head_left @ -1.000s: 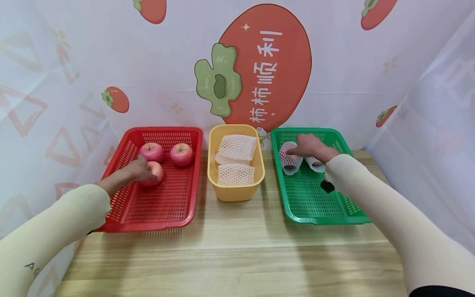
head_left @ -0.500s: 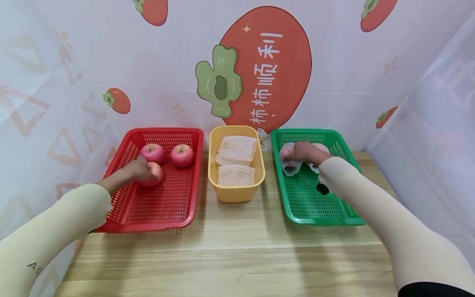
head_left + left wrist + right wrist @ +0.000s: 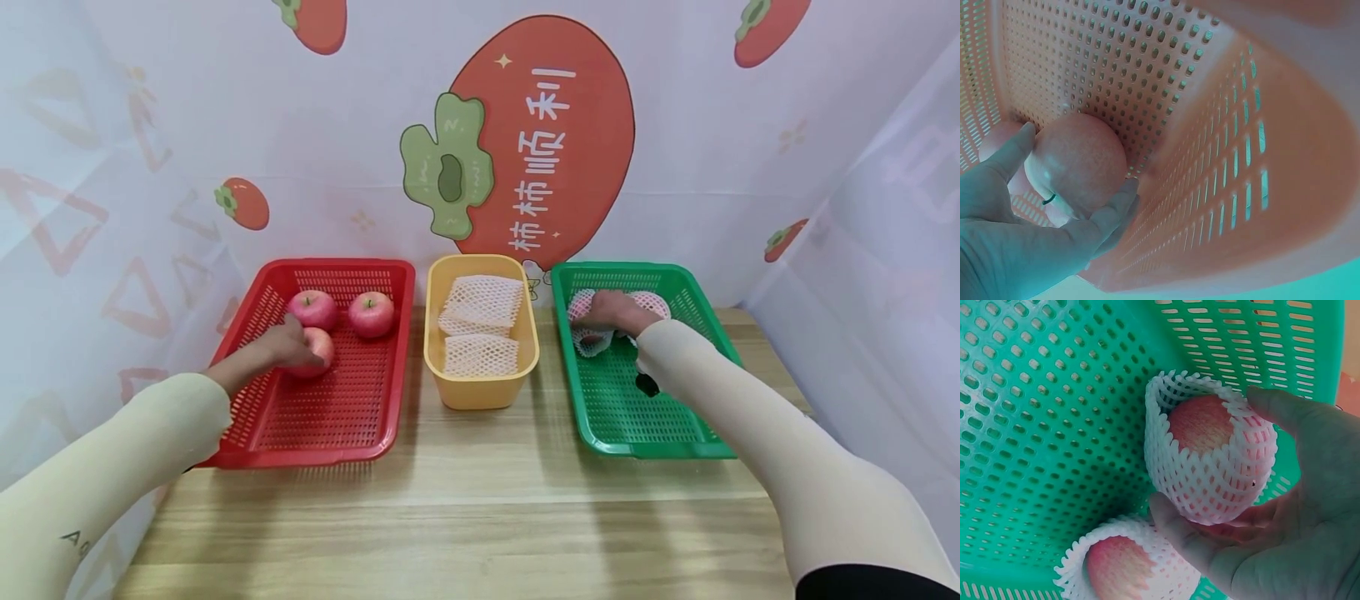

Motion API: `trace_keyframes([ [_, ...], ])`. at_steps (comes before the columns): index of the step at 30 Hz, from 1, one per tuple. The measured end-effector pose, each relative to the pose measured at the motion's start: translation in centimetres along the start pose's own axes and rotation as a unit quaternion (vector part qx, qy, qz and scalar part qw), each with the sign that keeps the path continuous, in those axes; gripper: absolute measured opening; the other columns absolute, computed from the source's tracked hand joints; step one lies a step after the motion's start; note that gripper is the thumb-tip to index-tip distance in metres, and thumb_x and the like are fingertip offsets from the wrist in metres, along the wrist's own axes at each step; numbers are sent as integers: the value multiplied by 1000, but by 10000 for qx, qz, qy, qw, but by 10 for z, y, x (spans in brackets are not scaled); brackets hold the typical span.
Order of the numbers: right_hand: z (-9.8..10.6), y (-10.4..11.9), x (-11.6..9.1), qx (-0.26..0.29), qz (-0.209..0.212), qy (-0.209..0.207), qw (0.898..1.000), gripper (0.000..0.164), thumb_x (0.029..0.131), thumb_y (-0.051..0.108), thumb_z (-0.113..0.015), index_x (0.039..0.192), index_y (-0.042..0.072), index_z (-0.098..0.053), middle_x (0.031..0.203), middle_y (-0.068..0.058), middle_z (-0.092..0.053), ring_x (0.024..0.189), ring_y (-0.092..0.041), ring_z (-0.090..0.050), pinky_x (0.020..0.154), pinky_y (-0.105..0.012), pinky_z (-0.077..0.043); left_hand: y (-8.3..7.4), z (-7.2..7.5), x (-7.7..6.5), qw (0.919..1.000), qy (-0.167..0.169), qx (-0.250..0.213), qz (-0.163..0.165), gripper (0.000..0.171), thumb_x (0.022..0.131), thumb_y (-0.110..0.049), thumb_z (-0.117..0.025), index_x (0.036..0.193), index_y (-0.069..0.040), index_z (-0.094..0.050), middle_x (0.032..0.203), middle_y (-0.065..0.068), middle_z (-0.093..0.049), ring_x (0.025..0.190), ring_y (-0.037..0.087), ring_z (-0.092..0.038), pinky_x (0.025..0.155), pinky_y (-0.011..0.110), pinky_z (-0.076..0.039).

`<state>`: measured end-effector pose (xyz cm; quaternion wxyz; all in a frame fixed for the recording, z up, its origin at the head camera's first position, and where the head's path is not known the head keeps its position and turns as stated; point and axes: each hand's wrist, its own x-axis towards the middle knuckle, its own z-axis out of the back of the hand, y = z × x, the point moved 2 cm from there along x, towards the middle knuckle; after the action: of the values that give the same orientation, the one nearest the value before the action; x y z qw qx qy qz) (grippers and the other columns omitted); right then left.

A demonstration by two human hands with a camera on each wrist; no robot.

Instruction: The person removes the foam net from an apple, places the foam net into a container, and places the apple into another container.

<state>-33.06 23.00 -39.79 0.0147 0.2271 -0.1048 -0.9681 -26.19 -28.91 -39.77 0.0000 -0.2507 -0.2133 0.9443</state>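
Holding, left hand (image 3: 1029, 244): apple (image 3: 1075, 159) clasped between your thumb and fingers.
Right hand (image 3: 1300, 531): netted apple (image 3: 1207, 456) clasped likewise, inside green basket (image 3: 660, 451).

In my head feed, the bare left hand (image 3: 291, 344) hides part of a round pink apple (image 3: 322, 342), the bare right hand (image 3: 617, 311) part of a white-netted red apple (image 3: 591, 342). I can't identify the tiny black object (image 3: 647, 384) beneath the cream right sleeve (image 3: 750, 419).

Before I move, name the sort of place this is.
Probably a fruit-packing table: bare apples in a red basket, net sleeves in a yellow bin, sleeved apples in a green basket.
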Motion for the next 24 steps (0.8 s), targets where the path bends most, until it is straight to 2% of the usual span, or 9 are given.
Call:
trace_keyframes([
  [5,-2,1,2,235,-123,73,9996,41,96,46,-70,84,9,-57,91,-12,-61,82,-27,-68,80,-47,-64,-2,0,-2,9997,36,-140,172,109,98,-34,-71,150,28,1,140,47,-41,126,54,-45,117,67,-36],
  [8,-4,1,3,297,-188,89,9993,43,96,46,-70,93,5,-58,94,-13,-60,84,-28,-67,81,-47,-64,-4,1,-4,9996,28,-103,251,105,98,-35,-71,148,28,-4,140,47,-41,127,54,-44,116,67,-37],
  [12,-7,1,7,347,-201,-9,9992,51,97,45,-70,111,-1,-52,97,-16,-59,83,-27,-64,82,-46,-63,-8,3,-7,9997,41,94,240,101,99,-35,-69,145,30,-7,140,49,-39,130,56,-42,117,67,-35],
  [17,-10,-1,9,408,-220,-204,9987,59,95,46,-71,119,-3,-48,95,-16,-62,80,-26,-63,82,-46,-61,-7,8,-13,9996,35,104,246,102,100,-38,-68,146,30,-7,141,51,-37,133,59,-38,117,68,-35],
  [21,-9,-2,6,394,-164,-345,9985,66,94,47,-73,123,-6,-47,95,-18,-63,81,-27,-62,73,-41,-59,-2,12,-14,9997,-56,-37,215,104,100,-37,-70,147,30,-6,142,51,-36,131,60,-38,116,69,-36],
  [24,-7,-1,1,417,-55,-423,9982,74,93,46,-73,131,-10,-43,97,-19,-62,82,-28,-61,66,-35,-53,1,14,-15,9998,-167,99,94,106,99,-40,-71,146,31,-7,142,53,-36,131,61,-39,114,70,-38],
])
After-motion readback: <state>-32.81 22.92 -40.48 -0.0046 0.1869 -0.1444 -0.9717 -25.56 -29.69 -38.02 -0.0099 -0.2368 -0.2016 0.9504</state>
